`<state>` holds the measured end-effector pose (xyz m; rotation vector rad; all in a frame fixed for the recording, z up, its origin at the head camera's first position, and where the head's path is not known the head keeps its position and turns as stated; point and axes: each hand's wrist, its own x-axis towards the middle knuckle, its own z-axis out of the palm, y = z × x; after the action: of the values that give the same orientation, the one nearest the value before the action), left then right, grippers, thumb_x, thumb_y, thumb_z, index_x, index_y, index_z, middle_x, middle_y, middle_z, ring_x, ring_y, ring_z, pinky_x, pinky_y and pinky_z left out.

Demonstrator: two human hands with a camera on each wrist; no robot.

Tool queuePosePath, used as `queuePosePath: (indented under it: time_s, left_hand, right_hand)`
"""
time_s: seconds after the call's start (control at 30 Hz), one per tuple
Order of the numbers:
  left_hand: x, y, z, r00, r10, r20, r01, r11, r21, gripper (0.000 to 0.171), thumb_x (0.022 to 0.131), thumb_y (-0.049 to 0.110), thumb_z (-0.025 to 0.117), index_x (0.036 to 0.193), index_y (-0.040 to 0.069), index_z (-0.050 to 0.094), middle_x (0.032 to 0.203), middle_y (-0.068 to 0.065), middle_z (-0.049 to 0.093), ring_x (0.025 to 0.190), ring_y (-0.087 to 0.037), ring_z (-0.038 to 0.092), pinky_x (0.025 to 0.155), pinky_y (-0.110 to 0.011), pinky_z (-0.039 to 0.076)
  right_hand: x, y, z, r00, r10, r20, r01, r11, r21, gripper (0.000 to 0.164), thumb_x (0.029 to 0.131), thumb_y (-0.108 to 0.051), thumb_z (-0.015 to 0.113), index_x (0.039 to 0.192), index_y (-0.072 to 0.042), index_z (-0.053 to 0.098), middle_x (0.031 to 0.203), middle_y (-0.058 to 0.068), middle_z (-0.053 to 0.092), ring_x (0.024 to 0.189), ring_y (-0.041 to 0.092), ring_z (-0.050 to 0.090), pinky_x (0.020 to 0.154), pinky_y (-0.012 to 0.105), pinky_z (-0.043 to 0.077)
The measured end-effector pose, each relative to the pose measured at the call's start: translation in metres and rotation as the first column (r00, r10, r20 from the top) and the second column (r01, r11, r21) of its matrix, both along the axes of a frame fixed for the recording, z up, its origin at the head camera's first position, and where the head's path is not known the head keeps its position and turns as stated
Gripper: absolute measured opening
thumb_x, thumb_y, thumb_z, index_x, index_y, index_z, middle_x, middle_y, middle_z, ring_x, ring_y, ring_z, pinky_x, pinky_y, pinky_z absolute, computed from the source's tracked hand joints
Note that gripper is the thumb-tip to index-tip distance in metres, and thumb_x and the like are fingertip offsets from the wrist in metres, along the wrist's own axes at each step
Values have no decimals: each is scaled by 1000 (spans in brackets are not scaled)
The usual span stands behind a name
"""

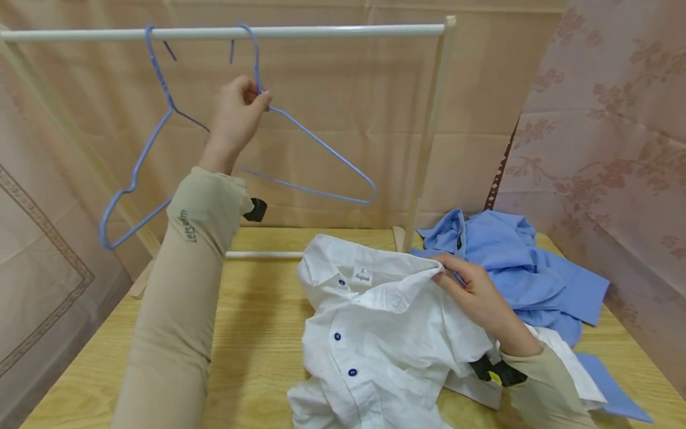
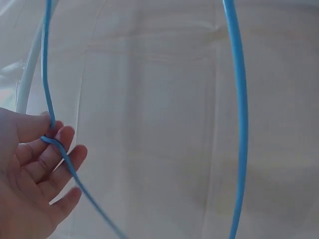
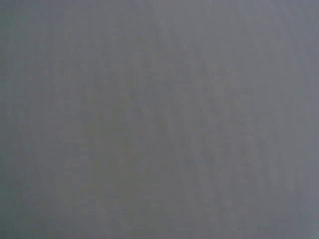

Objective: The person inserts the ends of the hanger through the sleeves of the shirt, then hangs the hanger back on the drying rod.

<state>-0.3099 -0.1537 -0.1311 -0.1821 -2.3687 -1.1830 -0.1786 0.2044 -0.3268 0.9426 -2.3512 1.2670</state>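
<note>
My left hand (image 1: 238, 116) pinches a blue wire hanger (image 1: 327, 147) at the base of its hook, which is over the rack's top rail. In the left wrist view, thumb and fingertips meet on the hanger's neck (image 2: 52, 117). A white shirt (image 1: 386, 339) with dark blue buttons lies on the table, its collar raised. My right hand (image 1: 474, 292) holds that collar at its right end, between thumb and fingers. The right wrist view is filled by blurred grey-white cloth (image 3: 159, 119), and the hand is hidden there.
A second blue hanger (image 1: 140, 161) hangs on the white rail (image 1: 348, 31) to the left. A crumpled blue shirt (image 1: 514, 262) lies at the right back of the wooden table (image 1: 257, 322). The rack's right post (image 1: 429, 131) stands behind the white shirt.
</note>
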Motion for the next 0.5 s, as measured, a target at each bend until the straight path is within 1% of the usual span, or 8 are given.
queuePosePath:
  time_s: [0.1, 0.2, 0.3, 0.37, 0.43, 0.47, 0.5]
  left_hand:
    - [-1, 0, 1, 1000, -28, 3, 28, 998, 59, 17, 91, 23, 55, 99, 9, 58, 76, 11, 51, 74, -3, 50, 68, -22, 36]
    - [-3, 1, 4, 997, -75, -10, 76, 987, 140, 7, 90, 20, 56, 89, 14, 57, 76, 9, 51, 76, -3, 51, 71, -22, 35]
    - [-4, 3, 8, 993, -110, -33, 115, 971, 211, 10, 90, 19, 56, 81, 18, 53, 74, 8, 52, 76, -4, 51, 73, -22, 33]
    - [-3, 5, 12, 991, -129, -47, 137, 958, 251, 11, 90, 19, 56, 80, 17, 52, 73, 7, 52, 75, -5, 52, 73, -22, 32]
    - [0, 8, 16, 986, -153, -66, 166, 940, 300, 10, 90, 18, 55, 81, 15, 52, 73, 6, 53, 74, -6, 52, 74, -21, 33]
    - [1, 9, 17, 983, -168, -76, 184, 926, 329, 9, 90, 17, 55, 83, 14, 53, 73, 6, 54, 74, -6, 53, 76, -21, 33]
    - [3, 9, 19, 978, -188, -92, 209, 904, 373, 8, 90, 16, 55, 84, 13, 53, 75, 5, 55, 74, -7, 53, 78, -21, 34]
  right_hand:
    - [-1, 0, -1, 1000, 9, 6, -9, 1000, -4, 23, 91, 1, 49, 108, -8, 61, 103, -7, 62, 97, 2, 54, 80, 15, 43]
    - [-1, 0, -1, 1000, 11, 12, -11, 1000, -3, 23, 91, 0, 49, 108, -9, 61, 104, -6, 62, 97, 2, 54, 80, 15, 43]
    - [-1, 1, -2, 1000, 7, 8, -7, 1000, 2, 23, 91, 1, 50, 108, -10, 61, 103, -3, 62, 98, 2, 54, 80, 15, 43]
    - [0, 0, -2, 1000, -1, 5, 1, 1000, 1, 23, 90, 1, 50, 108, -9, 61, 103, -3, 63, 97, 2, 55, 80, 15, 43]
    - [0, -1, -2, 1000, -19, 7, 19, 1000, -2, 23, 90, 0, 50, 108, -9, 62, 103, -3, 63, 96, 2, 55, 80, 15, 43]
    - [1, -1, -2, 1000, -24, 8, 24, 1000, -3, 23, 90, 0, 50, 108, -9, 62, 103, -3, 63, 96, 2, 55, 80, 15, 43]
    - [1, -1, -2, 1000, -29, 8, 29, 1000, -2, 23, 90, 0, 50, 108, -9, 62, 103, -3, 63, 97, 2, 55, 80, 15, 43]
